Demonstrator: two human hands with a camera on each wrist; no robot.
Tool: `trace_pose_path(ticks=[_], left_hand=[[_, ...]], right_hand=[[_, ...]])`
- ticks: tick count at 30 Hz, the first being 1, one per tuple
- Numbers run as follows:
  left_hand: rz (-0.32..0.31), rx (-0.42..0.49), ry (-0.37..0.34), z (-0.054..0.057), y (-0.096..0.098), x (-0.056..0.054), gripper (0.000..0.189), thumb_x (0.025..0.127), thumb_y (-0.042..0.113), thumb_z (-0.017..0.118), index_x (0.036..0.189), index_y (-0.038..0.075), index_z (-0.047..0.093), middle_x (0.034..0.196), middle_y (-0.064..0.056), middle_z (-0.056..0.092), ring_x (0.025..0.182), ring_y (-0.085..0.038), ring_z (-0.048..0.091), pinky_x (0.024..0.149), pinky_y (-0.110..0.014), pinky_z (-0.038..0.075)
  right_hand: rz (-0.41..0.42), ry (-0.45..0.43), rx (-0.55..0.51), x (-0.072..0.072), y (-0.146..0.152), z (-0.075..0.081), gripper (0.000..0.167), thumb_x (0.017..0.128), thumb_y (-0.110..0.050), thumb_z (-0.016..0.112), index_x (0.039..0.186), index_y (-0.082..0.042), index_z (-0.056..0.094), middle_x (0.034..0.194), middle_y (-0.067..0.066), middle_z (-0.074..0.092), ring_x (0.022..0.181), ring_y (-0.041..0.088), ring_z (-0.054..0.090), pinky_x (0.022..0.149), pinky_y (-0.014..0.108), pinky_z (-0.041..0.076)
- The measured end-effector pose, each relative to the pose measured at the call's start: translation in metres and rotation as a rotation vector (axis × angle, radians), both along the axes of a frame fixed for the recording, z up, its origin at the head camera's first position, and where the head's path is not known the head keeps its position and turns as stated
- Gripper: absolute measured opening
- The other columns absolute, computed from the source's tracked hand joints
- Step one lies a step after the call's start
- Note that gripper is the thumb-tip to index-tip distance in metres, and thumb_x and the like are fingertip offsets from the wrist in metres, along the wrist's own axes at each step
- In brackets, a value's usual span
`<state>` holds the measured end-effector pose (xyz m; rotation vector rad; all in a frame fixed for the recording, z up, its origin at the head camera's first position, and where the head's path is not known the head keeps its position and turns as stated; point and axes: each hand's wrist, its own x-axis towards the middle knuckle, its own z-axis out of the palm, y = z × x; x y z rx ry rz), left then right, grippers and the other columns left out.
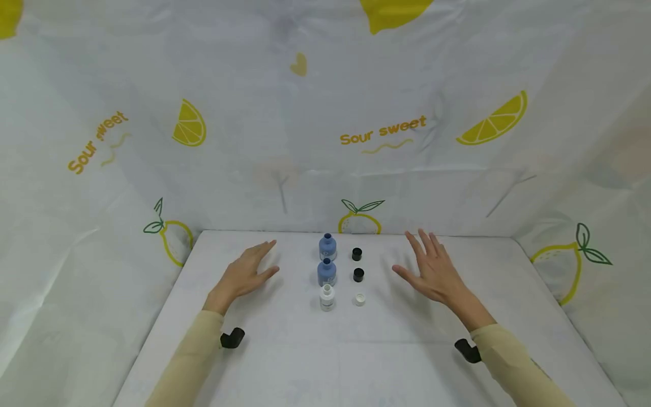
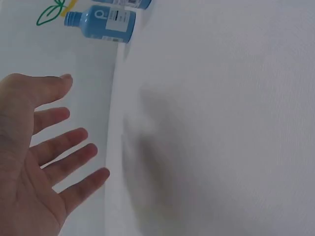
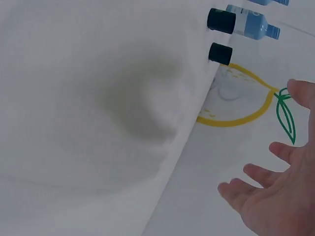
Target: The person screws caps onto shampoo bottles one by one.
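Three small uncapped bottles stand in a column at the table's middle: a far blue bottle (image 1: 328, 247), a near blue bottle (image 1: 326, 272) and a white bottle (image 1: 327, 297). To the right of each lies a loose cap: a far black cap (image 1: 357, 254), a near black cap (image 1: 358, 275) and a white cap (image 1: 360, 299). My left hand (image 1: 248, 272) hovers left of the bottles, fingers spread, holding nothing. My right hand (image 1: 431, 267) hovers right of the caps, also spread and empty. The left wrist view shows the left hand (image 2: 39, 157) and a blue bottle (image 2: 101, 22). The right wrist view shows the right hand (image 3: 275, 201) and two black caps (image 3: 220, 53).
The white table (image 1: 356, 362) is walled on three sides by a lemon-print cloth (image 1: 305, 113). Black wrist camera mounts (image 1: 231, 338) sit at both sleeves.
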<state>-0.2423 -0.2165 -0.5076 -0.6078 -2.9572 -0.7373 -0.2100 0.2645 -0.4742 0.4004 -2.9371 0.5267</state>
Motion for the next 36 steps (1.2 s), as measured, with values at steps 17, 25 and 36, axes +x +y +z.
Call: trace_pose_path(ticks=[17,25,36], left_hand=[[-0.071,0.594,-0.271,-0.049,0.066,-0.052,0.051,0.100,-0.001,0.074,0.149,-0.005,0.058,0.149,-0.025,0.065,0.139,-0.041,0.066,0.121,-0.047,0.056],[-0.153,0.651,-0.319,-0.047,0.095,-0.063,0.060,0.100,-0.007,0.071,0.155,-0.011,0.048,0.157,-0.032,0.056,0.149,-0.047,0.055,0.126,-0.052,0.048],[-0.121,0.618,-0.326,-0.054,0.122,-0.076,0.062,0.097,-0.011,0.070,0.156,-0.008,0.049,0.155,-0.029,0.058,0.148,-0.043,0.058,0.124,-0.042,0.051]], right_hand=[[-0.047,-0.358,-0.703,-0.049,-0.046,-0.047,0.046,0.105,-0.013,0.071,0.146,0.004,0.059,0.144,0.027,0.067,0.134,0.044,0.069,0.112,0.051,0.061],[-0.024,-0.386,-0.779,-0.062,-0.060,-0.063,0.047,0.103,-0.008,0.072,0.145,0.007,0.059,0.141,0.030,0.068,0.130,0.043,0.071,0.100,0.030,0.061],[-0.052,-0.357,-0.778,-0.066,-0.068,-0.068,0.045,0.099,-0.003,0.075,0.141,0.009,0.061,0.136,0.031,0.070,0.123,0.040,0.073,0.096,0.024,0.063]])
